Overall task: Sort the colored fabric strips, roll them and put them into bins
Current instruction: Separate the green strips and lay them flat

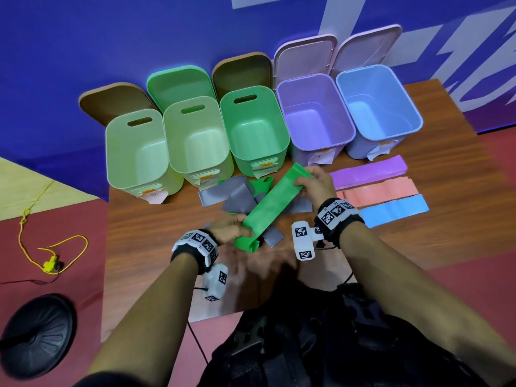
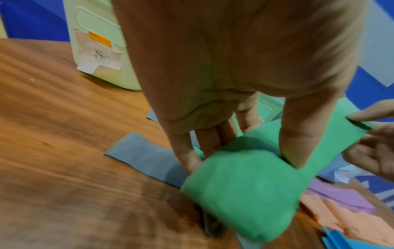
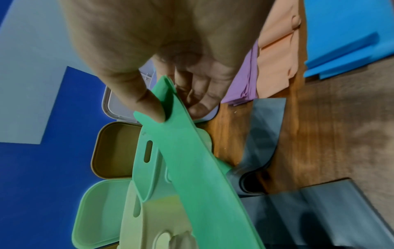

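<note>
We are at a wood-grain table (image 1: pixel 418 247) set against a blue wall, on a red floor.

Nearest us, our left hand (image 1: pixel 227 227) pinches the near end of a green strip (image 1: pixel 269 208), thumb on top and fingers beneath, where the end curls over into the start of a loose roll. Our right hand (image 1: pixel 312 185) pinches the far end between thumb and fingers, so the strip stretches taut and diagonal above the table. It looks thin, smooth and rubbery, wide as a band and doubled at the far edge.

Under it lies a jumble of grey strips (image 1: pixel 231 191), with another green piece (image 1: pixel 261 184) crumpled among them. To the right, three flat piles lie side by side: blue strips (image 1: pixel 396 209) nearest, then orange strips (image 1: pixel 382 192), then purple strips (image 1: pixel 368 171).

Beyond stand five open bins (image 1: pixel 377 107), three green, one purple, one blue, all showing bare bottoms, their lids propped against the wall.

We judge the sorting to be well along, with grey and green left to separate. Rolling has barely begun, and nothing has gone into a bin yet.
</note>
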{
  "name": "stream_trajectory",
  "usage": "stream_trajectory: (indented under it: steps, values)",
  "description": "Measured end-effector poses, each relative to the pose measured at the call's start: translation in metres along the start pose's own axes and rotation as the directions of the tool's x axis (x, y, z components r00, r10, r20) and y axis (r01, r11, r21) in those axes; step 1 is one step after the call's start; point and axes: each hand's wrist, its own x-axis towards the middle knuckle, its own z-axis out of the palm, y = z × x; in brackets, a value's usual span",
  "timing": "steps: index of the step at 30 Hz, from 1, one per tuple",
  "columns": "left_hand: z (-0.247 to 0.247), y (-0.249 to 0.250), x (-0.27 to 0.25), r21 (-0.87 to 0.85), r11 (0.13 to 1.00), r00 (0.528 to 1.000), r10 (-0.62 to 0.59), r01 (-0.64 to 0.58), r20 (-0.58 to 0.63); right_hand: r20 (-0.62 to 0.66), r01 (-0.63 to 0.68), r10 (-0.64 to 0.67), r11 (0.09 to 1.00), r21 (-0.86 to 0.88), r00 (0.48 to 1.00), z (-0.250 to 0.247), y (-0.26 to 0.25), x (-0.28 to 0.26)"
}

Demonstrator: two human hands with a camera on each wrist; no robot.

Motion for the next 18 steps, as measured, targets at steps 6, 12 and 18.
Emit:
stream_trajectory:
  steps: [6,12,18]
  values:
    - [0.000,-0.021,0.000,0.170,0.978,0.992,-0.126,0.123,0.010,-0.074,-0.085,0.079,0.994,-0.075,0.994,-0.019,0.029,0.002]
    - [0.009,-0.036,-0.001,0.256,0.942,0.975,-0.220,0.218,-0.021,-0.069,-0.140,0.130,0.975,-0.170,0.989,-0.032,0.049,-0.013]
    - [0.006,-0.046,-0.007,0.353,0.909,0.974,-0.223,0.223,-0.042,-0.102,-0.190,0.162,0.879,-0.438,0.982,-0.045,0.087,-0.016]
